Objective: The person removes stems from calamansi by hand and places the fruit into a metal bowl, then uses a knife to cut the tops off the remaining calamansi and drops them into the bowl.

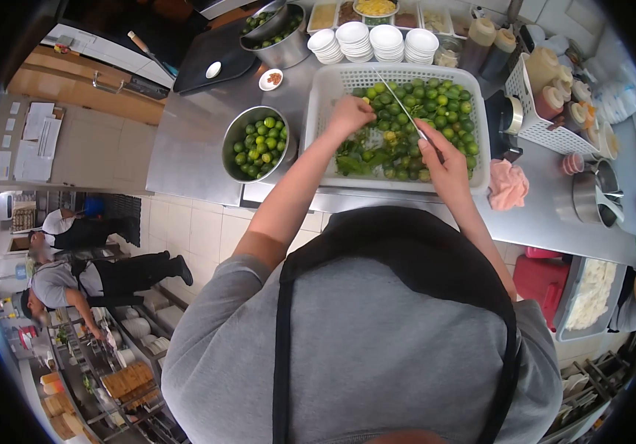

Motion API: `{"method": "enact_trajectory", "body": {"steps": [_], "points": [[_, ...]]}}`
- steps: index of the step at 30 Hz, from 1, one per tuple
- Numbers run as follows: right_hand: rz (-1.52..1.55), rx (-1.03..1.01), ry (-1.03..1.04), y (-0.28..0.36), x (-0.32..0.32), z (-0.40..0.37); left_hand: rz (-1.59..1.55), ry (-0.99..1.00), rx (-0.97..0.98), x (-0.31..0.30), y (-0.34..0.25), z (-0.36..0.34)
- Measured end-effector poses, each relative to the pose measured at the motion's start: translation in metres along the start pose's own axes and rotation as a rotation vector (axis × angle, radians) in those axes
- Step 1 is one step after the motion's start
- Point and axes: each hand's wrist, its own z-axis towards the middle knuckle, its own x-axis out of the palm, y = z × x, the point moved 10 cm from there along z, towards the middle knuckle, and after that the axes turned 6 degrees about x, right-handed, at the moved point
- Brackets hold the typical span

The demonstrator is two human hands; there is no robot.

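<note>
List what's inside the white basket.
The white basket holds green limes and leaves. The left hand and the right hand, holding a knife, cover some. The basket floor is hidden.

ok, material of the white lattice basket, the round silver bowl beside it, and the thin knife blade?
White lattice basket: moulded plastic by the look, matte, with uniform grid holes. Round silver bowl: likely stainless steel, with a brushed sheen and a bright rim. Thin knife blade, held in the right hand: metal, probably steel, with a pale glint; the handle is hidden in the grip.
</note>
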Motion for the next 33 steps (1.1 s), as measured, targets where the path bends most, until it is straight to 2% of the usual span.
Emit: {"method": "enact_trajectory", "body": {"steps": [1, 3, 6, 8, 10, 11, 13, 16, 20, 22, 29, 31, 33], "points": [[-0.001, -0.002, -0.004, 0.000, -0.001, 0.000, 0.001, 0.000, 0.004, 0.007, -0.008, 0.003], [-0.053, 0.020, 0.016, -0.001, 0.001, -0.001, 0.576, -0.071, 0.001, 0.010, -0.023, 0.003], [-0.006, -0.023, -0.011, 0.004, 0.000, -0.004, 0.512, -0.032, -0.100, 0.014, -0.010, 0.007], [-0.004, 0.011, -0.008, 0.005, -0.005, -0.004, 0.452, 0.005, -0.020, -0.006, -0.028, -0.007], [-0.001, 0.043, 0.004, 0.002, -0.005, -0.003, -0.465, -0.179, -0.098, -0.040, -0.037, -0.037], [0.013, 0.031, -0.010, 0.000, -0.005, -0.002, -0.462, -0.180, -0.099, -0.047, -0.043, -0.049], [0.029, 0.015, -0.014, 0.001, -0.002, 0.000, -1.271, -0.217, 0.020, -0.055, -0.060, -0.067], [0.031, 0.078, 0.074, -0.003, 0.013, -0.001, -1.363, -0.283, 0.109, -0.074, -0.072, -0.088], [0.071, 0.009, 0.137, 0.009, 0.027, -0.006, -1.338, -0.385, 0.102, -0.084, -0.077, -0.099], [0.036, -0.016, 0.166, 0.012, 0.030, -0.008, -1.329, -0.505, 0.123, -0.093, -0.075, -0.103], [0.004, -0.125, 0.102, 0.019, 0.025, -0.011, -1.272, -0.529, 0.129, -0.092, -0.076, -0.101], [-0.005, -0.120, 0.090, 0.022, 0.022, -0.009, -1.062, -0.507, 0.084, -0.087, -0.081, -0.100], [-0.026, -0.128, 0.055, 0.020, 0.018, -0.005, -0.998, -0.463, 0.120, -0.070, -0.099, -0.101]]}}
